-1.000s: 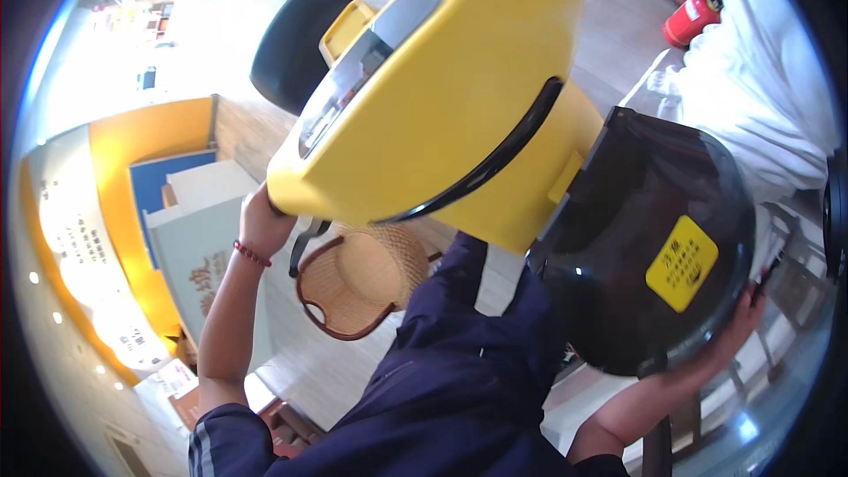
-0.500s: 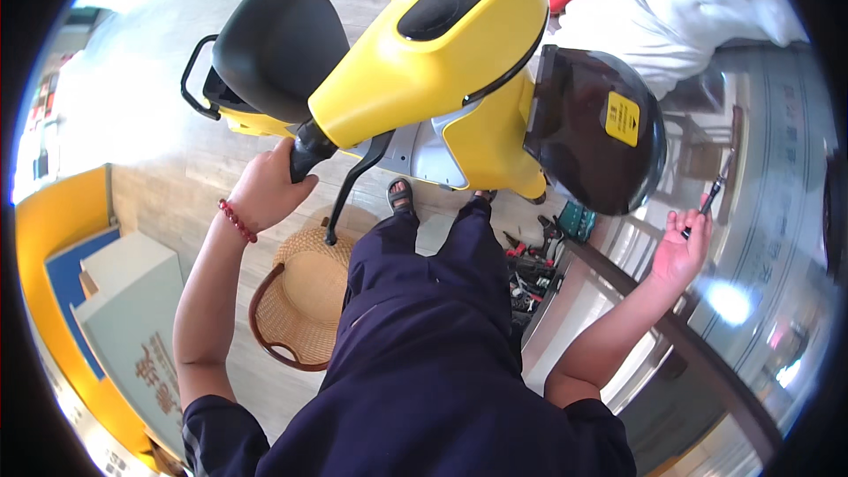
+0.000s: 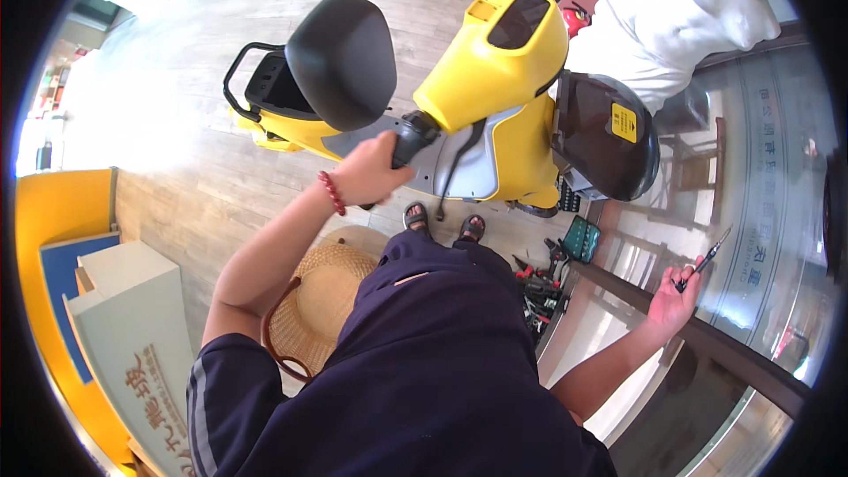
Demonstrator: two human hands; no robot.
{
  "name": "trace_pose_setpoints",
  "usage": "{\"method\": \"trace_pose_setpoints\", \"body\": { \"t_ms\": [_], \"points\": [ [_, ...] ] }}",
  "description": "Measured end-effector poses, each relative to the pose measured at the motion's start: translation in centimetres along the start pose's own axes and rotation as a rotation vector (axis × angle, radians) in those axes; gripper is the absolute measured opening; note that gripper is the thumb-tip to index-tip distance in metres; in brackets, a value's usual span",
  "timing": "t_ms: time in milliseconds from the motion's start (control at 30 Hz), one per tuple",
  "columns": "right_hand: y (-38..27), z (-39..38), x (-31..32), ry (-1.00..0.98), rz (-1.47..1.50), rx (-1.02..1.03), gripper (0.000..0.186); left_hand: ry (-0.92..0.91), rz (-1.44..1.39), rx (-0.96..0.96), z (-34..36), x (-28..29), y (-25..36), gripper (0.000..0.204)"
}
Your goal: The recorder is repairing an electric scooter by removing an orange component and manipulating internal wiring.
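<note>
A yellow scooter [image 3: 530, 146] stands in front of me, its black seat [image 3: 343, 60] tipped up over an exposed compartment. My left hand [image 3: 371, 170], with a red bead bracelet at the wrist, is wrapped round the black handlebar grip [image 3: 413, 139]. The brake lever [image 3: 459, 168] juts out just right of that hand. At the far right, my right hand [image 3: 675, 300] is raised beside the glass, holding a slim black tool with a thin pointed metal shaft [image 3: 707, 258] between its fingers. A dark brown box-like cover [image 3: 609, 146] with a yellow label sits at the scooter's front.
A woven basket [image 3: 322, 291] stands on the floor by my left side. Several hand tools [image 3: 541, 291] and a teal case [image 3: 580, 238] lie near my feet. Glass with a dark frame [image 3: 742, 358] runs along the right. A pale cabinet [image 3: 132, 327] stands at left; white cloth [image 3: 636, 31] lies beyond.
My left hand has moved right with the grip, and the handlebar has turned. More of the scooter's body shows. My right hand has come slightly lower, still with the slim tool.
</note>
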State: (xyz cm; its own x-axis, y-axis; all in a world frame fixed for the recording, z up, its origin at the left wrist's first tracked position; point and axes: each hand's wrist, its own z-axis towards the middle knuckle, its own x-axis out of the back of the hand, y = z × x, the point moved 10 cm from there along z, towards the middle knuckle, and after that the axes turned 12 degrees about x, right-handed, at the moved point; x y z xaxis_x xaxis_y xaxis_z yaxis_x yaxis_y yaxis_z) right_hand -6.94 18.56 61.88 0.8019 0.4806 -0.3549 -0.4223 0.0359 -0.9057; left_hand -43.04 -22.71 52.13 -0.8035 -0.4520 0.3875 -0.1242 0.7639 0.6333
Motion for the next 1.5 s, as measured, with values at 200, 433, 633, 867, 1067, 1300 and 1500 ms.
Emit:
{"method": "trace_pose_setpoints", "body": {
  "t_ms": [200,433,633,867,1067,1300,1500],
  "points": [
    [-1.6,-1.7,-0.7,0.005,0.006,0.016,0.038,-0.113,-0.476,-0.049,-1.7,-5.6,2.7,0.033],
    [-0.7,-0.5,-1.1,-0.034,0.0,-0.04,0.038,-0.184,-0.639,0.017,-2.7,-7.9,4.2,0.034],
    [1.0,1.6,-3.9,-0.08,0.017,-0.069,0.033,-0.276,-0.905,0.058,-2.8,-9.6,5.6,0.034],
    [3.5,4.0,-4.0,-0.025,-0.012,-0.136,0.033,-0.269,-1.052,0.108,-2.5,-12.2,7.6,0.036],
    [6.2,8.5,-3.3,-0.023,-0.043,-0.168,0.024,-0.231,-1.199,0.139,-2.8,-14.0,9.9,0.036],
    [10.2,16.4,0.6,-0.062,-0.183,-0.23,0.022,-0.146,-1.253,0.162,-3.1,-14.4,11.0,0.029],
    [15.2,21.2,2.9,-0.184,-0.587,-0.217,0.027,0.037,-1.174,0.19,-4.1,-13.1,9.7,0.022]
  ]
}}
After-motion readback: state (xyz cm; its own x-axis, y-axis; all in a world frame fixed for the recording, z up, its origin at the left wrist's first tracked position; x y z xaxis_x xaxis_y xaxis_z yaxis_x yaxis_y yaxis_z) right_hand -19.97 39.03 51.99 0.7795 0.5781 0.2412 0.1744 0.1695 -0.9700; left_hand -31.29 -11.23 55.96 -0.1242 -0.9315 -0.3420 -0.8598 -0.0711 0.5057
